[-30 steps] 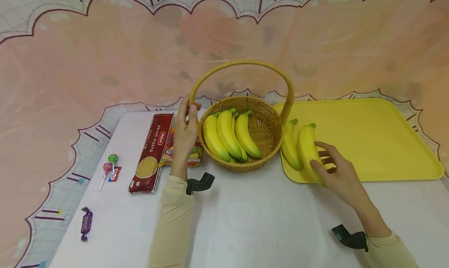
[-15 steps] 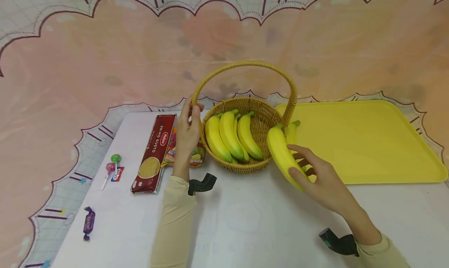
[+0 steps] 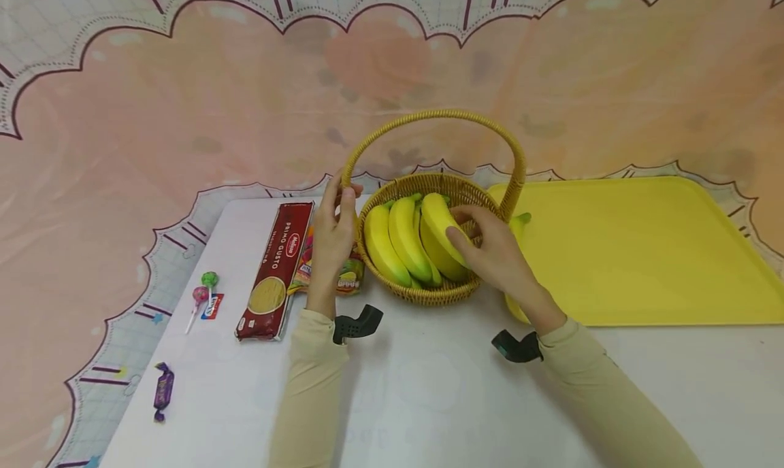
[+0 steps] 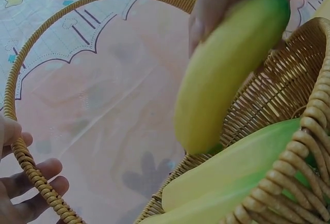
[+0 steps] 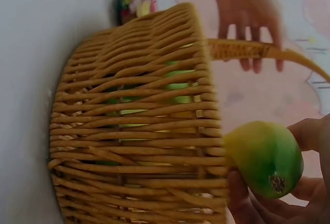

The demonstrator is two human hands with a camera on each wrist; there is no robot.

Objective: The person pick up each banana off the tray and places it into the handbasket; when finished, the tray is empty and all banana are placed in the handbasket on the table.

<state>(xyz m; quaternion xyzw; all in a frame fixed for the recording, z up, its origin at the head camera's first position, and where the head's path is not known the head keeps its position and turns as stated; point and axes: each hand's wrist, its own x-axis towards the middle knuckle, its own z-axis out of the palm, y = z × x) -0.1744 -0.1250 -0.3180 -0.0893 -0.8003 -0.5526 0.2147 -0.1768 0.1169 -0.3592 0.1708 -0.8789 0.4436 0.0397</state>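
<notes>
A wicker basket (image 3: 422, 296) stands mid-table with several bananas (image 3: 384, 247) lying side by side in it. My left hand (image 3: 333, 240) holds the left side of its tall handle (image 3: 436, 114); in the left wrist view the fingers (image 4: 44, 190) lie around the wicker. Over the right part of the basket, my right hand (image 3: 499, 254) grips a banana (image 3: 442, 228) at a tilt. The right wrist view shows this banana's green end (image 5: 273, 164) just above the rim. Behind my right wrist another banana (image 3: 520, 222) lies on the tray's left edge, mostly hidden.
A yellow tray (image 3: 643, 250) extends right of the basket. To the left are a red spaghetti pack (image 3: 278, 267) and a colourful candy bag (image 3: 349, 277), partly covered by my left arm. Lollipops (image 3: 205, 291) and a purple wrapped candy (image 3: 162, 392) lie farther left.
My right hand has carried the banana left from the tray to above the bananas in the basket. My left hand has stayed at the handle.
</notes>
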